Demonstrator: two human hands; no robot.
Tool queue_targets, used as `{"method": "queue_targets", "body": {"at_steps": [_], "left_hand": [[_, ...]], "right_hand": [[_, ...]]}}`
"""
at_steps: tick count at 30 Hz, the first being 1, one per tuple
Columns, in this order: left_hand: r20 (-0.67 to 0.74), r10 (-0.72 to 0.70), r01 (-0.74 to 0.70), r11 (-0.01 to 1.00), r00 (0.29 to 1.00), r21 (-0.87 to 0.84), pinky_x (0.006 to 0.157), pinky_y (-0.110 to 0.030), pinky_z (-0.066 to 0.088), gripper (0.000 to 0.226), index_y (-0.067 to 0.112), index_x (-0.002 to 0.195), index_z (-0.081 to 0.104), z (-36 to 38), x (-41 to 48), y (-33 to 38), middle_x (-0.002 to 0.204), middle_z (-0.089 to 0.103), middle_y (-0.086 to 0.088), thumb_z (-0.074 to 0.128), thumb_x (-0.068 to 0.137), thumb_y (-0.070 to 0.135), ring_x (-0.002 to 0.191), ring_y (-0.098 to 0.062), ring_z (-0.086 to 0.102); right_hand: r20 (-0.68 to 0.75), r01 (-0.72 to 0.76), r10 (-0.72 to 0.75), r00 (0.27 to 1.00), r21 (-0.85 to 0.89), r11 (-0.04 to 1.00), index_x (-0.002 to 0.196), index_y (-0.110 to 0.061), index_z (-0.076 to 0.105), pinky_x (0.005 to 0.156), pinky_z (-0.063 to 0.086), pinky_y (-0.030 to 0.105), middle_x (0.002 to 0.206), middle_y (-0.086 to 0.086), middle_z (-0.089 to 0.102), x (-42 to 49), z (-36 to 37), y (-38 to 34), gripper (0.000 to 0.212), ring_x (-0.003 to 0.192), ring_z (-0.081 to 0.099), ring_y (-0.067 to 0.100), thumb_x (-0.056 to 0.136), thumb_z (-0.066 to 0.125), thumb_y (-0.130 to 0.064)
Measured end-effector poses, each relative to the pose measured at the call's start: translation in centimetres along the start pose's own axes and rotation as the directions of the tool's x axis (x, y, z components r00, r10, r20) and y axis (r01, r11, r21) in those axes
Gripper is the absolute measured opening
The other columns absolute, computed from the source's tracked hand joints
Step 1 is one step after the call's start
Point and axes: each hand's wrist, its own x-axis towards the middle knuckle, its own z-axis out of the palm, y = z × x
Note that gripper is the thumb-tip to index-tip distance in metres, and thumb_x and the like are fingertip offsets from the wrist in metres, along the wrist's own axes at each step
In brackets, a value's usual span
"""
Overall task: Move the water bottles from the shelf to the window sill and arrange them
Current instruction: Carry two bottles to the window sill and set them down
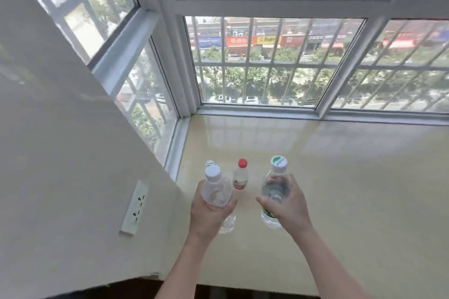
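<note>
My left hand [209, 211] grips a clear water bottle with a white cap [216, 189] near the left end of the beige window sill [340, 177]. In my right hand [289, 204] is a clear bottle with a green-and-white cap [275, 184] and a green label; its base is at or just above the sill. A small bottle with a red cap [241, 176] stands upright on the sill between and behind them. Another white cap [209, 163] peeks out behind the left bottle; its body is hidden.
A white wall [60, 153] with a power socket [136, 206] borders the sill on the left. Barred windows [267, 63] close off the back and the left corner. The sill stretches away to the right.
</note>
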Motion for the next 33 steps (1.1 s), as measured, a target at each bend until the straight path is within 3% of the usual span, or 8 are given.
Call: {"method": "queue_targets", "body": {"at_steps": [5, 9, 11, 15, 18, 21, 26, 33], "left_hand": [[0.165, -0.058, 0.054, 0.998, 0.985, 0.029, 0.087, -0.033, 0.055, 0.057, 0.025, 0.110, 0.063, 3.5, 1.7, -1.8, 0.099, 0.074, 0.007, 0.088, 0.060, 0.029, 0.098, -0.014, 0.070], [0.222, -0.135, 0.123, 0.990, 0.966, 0.065, 0.073, -0.009, 0.048, 0.055, 0.033, 0.109, 0.060, 6.8, 3.3, -5.1, 0.095, 0.072, 0.018, 0.090, 0.067, 0.016, 0.089, 0.004, 0.067], [0.213, -0.190, 0.175, 0.980, 0.958, 0.090, 0.070, -0.006, 0.047, 0.056, 0.035, 0.110, 0.059, 8.1, 4.1, -7.4, 0.096, 0.071, 0.021, 0.090, 0.068, 0.019, 0.089, 0.008, 0.065], [0.203, -0.229, 0.211, 0.971, 0.952, 0.109, 0.087, -0.030, 0.055, 0.057, 0.034, 0.111, 0.060, 10.5, 5.4, -13.0, 0.103, 0.071, 0.014, 0.090, 0.063, 0.028, 0.103, -0.009, 0.066], [0.191, -0.222, 0.199, 0.971, 0.956, 0.135, 0.087, -0.029, 0.056, 0.055, 0.038, 0.111, 0.059, 11.4, 5.8, -15.7, 0.103, 0.070, 0.016, 0.090, 0.067, 0.028, 0.104, -0.010, 0.065], [0.143, -0.206, 0.182, 0.970, 0.968, 0.161, 0.091, -0.040, 0.056, 0.063, 0.039, 0.117, 0.058, 11.7, 6.1, -18.0, 0.107, 0.070, 0.013, 0.090, 0.062, 0.035, 0.105, -0.012, 0.065], [0.100, -0.192, 0.173, 0.968, 0.976, 0.180, 0.093, -0.045, 0.055, 0.069, 0.040, 0.121, 0.056, 11.7, 6.5, -20.1, 0.108, 0.070, 0.012, 0.092, 0.064, 0.029, 0.105, -0.013, 0.066], [0.104, -0.170, 0.147, 0.969, 0.980, 0.198, 0.093, -0.035, 0.053, 0.067, 0.036, 0.121, 0.058, 10.9, 6.6, -22.4, 0.114, 0.068, 0.013, 0.091, 0.064, 0.024, 0.109, -0.013, 0.065]], "right_hand": [[-0.127, -0.048, 0.049, 0.991, 0.012, 0.999, 0.101, -0.024, 0.060, 0.094, 0.056, 0.044, 0.101, -0.013, 0.070, 1.3, -2.2, 3.1, 0.053, 0.100, 0.069, 0.012, 0.059, 0.091, -0.021], [-0.154, -0.079, 0.082, 0.985, 0.021, 0.997, 0.099, -0.022, 0.060, 0.095, 0.055, 0.048, 0.105, -0.007, 0.070, 3.3, -3.3, 7.7, 0.052, 0.104, 0.068, 0.015, 0.058, 0.093, -0.023], [-0.145, -0.115, 0.116, 0.983, 0.018, 0.993, 0.097, -0.025, 0.061, 0.097, 0.054, 0.049, 0.105, -0.008, 0.069, 4.3, -3.4, 10.8, 0.052, 0.104, 0.067, 0.015, 0.055, 0.092, -0.031], [-0.083, -0.176, 0.172, 0.981, -0.038, 0.984, 0.095, -0.026, 0.060, 0.095, 0.054, 0.047, 0.102, -0.010, 0.070, 6.0, -3.5, 16.5, 0.050, 0.100, 0.066, 0.011, 0.056, 0.091, -0.032], [-0.058, -0.192, 0.189, 0.980, -0.042, 0.981, 0.099, -0.025, 0.059, 0.093, 0.054, 0.047, 0.100, -0.008, 0.069, 6.6, -2.8, 19.7, 0.056, 0.101, 0.065, 0.018, 0.054, 0.088, -0.041], [-0.059, -0.183, 0.182, 0.982, -0.011, 0.983, 0.104, -0.021, 0.059, 0.092, 0.053, 0.041, 0.102, -0.005, 0.068, 6.9, -1.9, 21.7, 0.059, 0.101, 0.065, 0.019, 0.056, 0.089, -0.036], [-0.048, -0.173, 0.175, 0.983, 0.033, 0.984, 0.101, -0.029, 0.060, 0.081, 0.051, 0.016, 0.099, -0.009, 0.067, 7.4, -0.6, 23.4, 0.054, 0.091, 0.063, 0.003, 0.064, 0.094, -0.010], [-0.026, -0.164, 0.164, 0.986, 0.004, 0.986, 0.111, -0.024, 0.060, 0.082, 0.049, 0.012, 0.095, -0.028, 0.064, 7.7, 0.5, 24.9, 0.061, 0.094, 0.062, 0.000, 0.060, 0.093, -0.023]]}}
